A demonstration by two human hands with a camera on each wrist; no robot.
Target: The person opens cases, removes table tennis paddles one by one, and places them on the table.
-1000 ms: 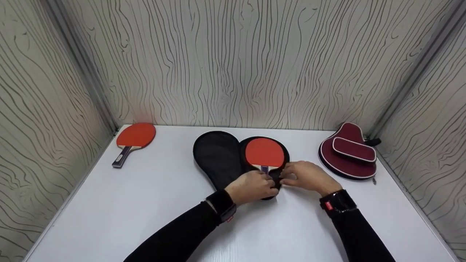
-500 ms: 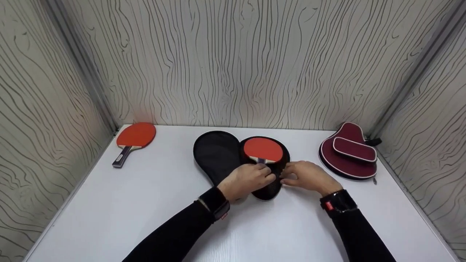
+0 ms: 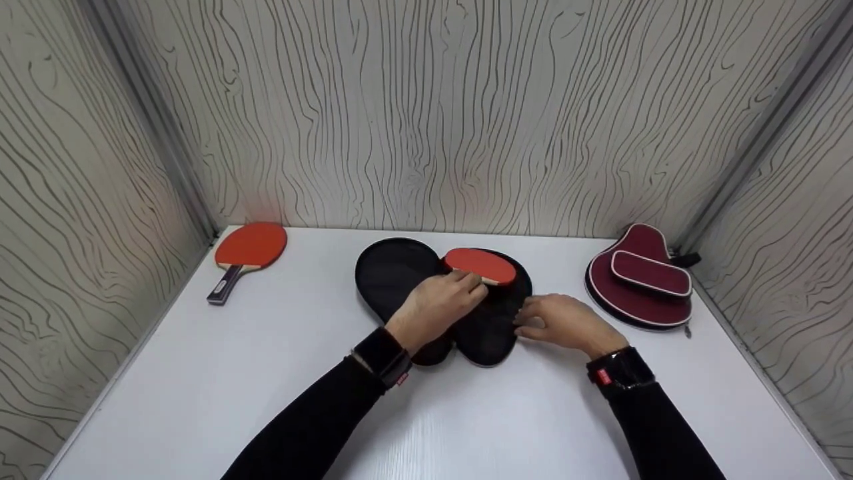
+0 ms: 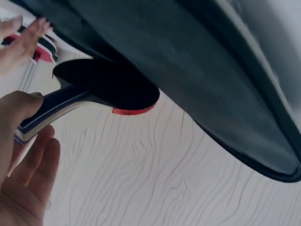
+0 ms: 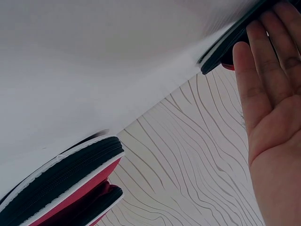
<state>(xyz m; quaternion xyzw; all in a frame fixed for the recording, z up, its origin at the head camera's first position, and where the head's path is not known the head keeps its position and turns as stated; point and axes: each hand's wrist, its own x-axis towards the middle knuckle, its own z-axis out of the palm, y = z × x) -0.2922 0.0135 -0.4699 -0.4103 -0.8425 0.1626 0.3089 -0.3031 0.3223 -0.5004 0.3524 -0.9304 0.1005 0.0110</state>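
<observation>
Left hand point(image 3: 436, 305): holds a red paddle point(image 3: 481, 264), tilted over the opened black case point(image 3: 392, 277)
Right hand point(image 3: 563, 323): fingers at the case's right edge
Second paddle point(image 3: 251, 245): far left, red face up, handle angled toward the person
Maroon bag point(image 3: 623, 297): far right, white-trimmed
Table point(image 3: 166, 380): white, beneath everything

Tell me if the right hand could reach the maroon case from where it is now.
Likely yes: the right hand is at the edge of the open black case, seemingly holding nothing, and only white tabletop shows between it and the maroon case.
</observation>
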